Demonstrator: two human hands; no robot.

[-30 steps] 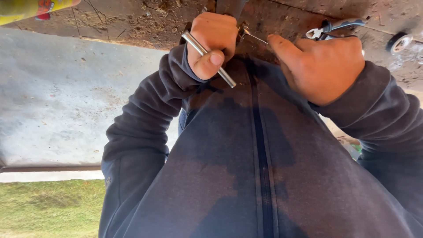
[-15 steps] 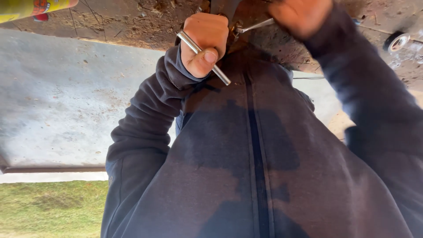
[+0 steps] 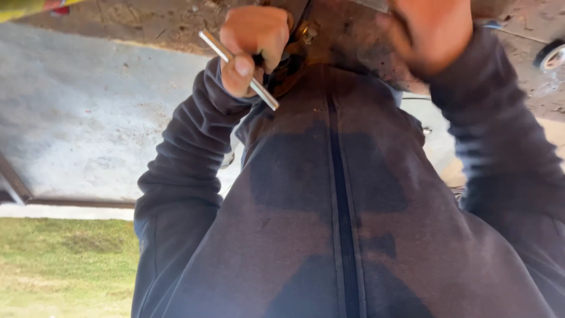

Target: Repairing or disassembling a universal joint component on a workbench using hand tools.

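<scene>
Steel, bright and slim, showed in one short rod [image 3: 238, 69] that crossed the left hand [image 3: 254, 44] at about eleven o'clock in the head view; the fingers were curled fully shut around it, the thumb pressed on top, and both ends stuck out of the fist, one up toward ten o'clock, one down toward five o'clock. Just beside that fist, toward three o'clock, sat a dark, rusty metal fitting [image 3: 294, 50], touching or nearly touching the knuckles; which of the two I could not tell. One right hand [image 3: 432, 32] sat at one o'clock, blurred and partly cut by the top edge, so I could not tell how far it was closed or whether it held anything. A dark zipped hooded sweatshirt [image 3: 341, 206], with darker damp-looking patches either side of its single zip, filled the middle and lower frame and hid most of the ground behind it. At ten o'clock lay a pale concrete slab [image 3: 88, 129], with one yellow object with a red part [image 3: 35, 7] at the top left corner, too cropped to name. Grass [image 3: 59, 265] lay at eight o'clock. One small black wheel [image 3: 550, 54] showed at two o'clock on the dirt.
</scene>
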